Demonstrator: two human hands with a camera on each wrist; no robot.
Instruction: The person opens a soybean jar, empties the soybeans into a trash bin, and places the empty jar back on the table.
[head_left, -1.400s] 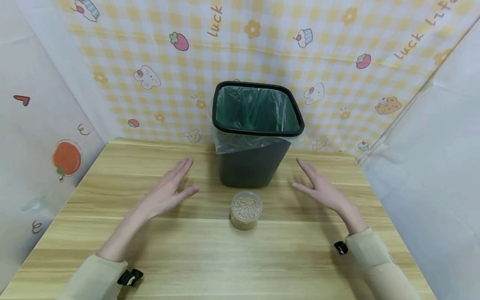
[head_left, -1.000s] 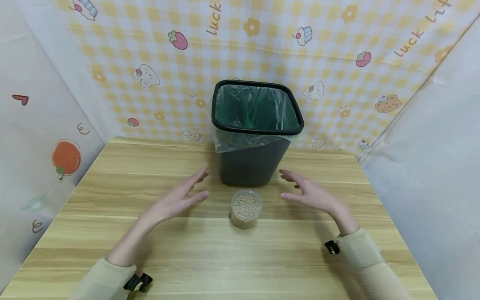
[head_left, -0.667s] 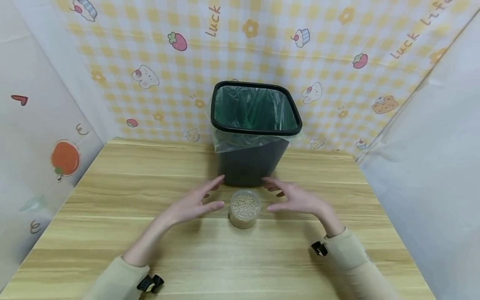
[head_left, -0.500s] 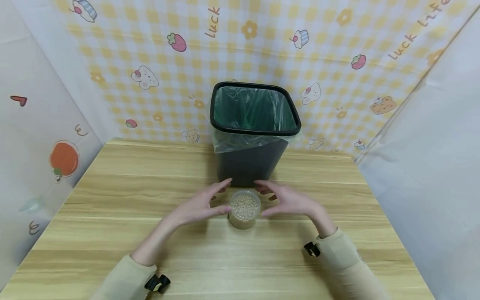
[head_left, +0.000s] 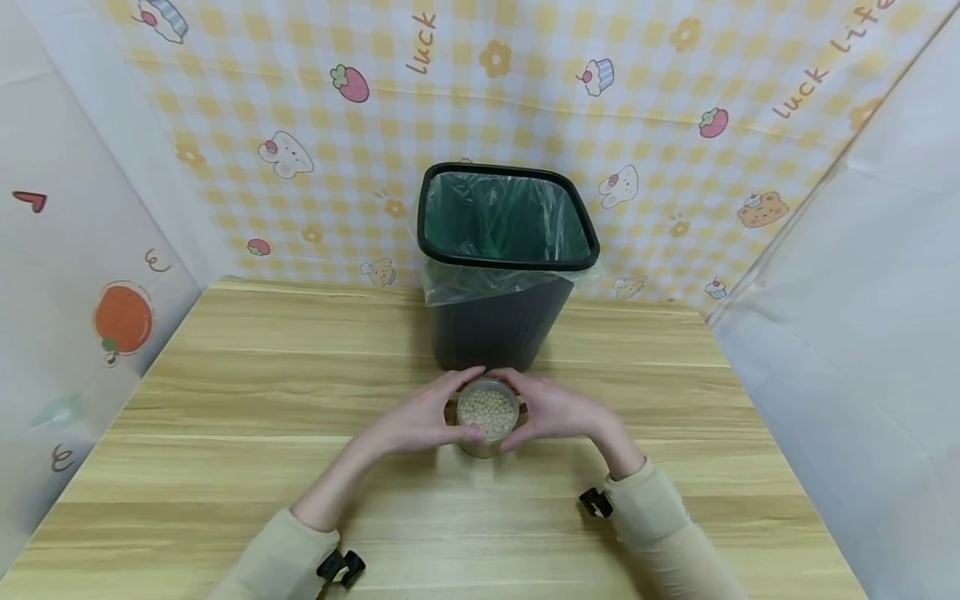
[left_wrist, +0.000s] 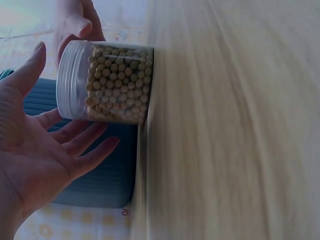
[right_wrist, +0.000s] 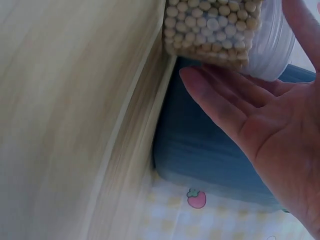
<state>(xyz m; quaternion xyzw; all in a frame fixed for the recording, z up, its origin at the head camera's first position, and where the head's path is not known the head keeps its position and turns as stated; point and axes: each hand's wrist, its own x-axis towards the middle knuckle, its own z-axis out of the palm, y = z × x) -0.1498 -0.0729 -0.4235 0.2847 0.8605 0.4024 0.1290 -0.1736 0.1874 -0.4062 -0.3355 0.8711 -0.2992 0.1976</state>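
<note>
A clear plastic jar (head_left: 488,414) of round, pale dried beans stands upright on the table in front of the bin. Its clear, ridged lid (left_wrist: 72,80) is on. My left hand (head_left: 423,417) is at the jar's left side; in the left wrist view its thumb stands apart from the lid, and its fingers reach behind the jar. From the other side my right hand (head_left: 555,410) curves about the jar, thumb in front. Its fingers (right_wrist: 215,100) lie nearly straight, close by the jar's wall and lid. The far fingertips of both hands come close together behind the lid.
A dark rectangular bin (head_left: 498,321) with a black rim and a clear liner bag stands right behind the jar. The wood-grain table (head_left: 262,358) backs onto a yellow checked cloth (head_left: 300,108). White sheets (head_left: 847,333) hang at both sides.
Both hands have moved inward from either side of the table to the jar, and their fingers have bent more about it. The jar and bin have stayed in place.
</note>
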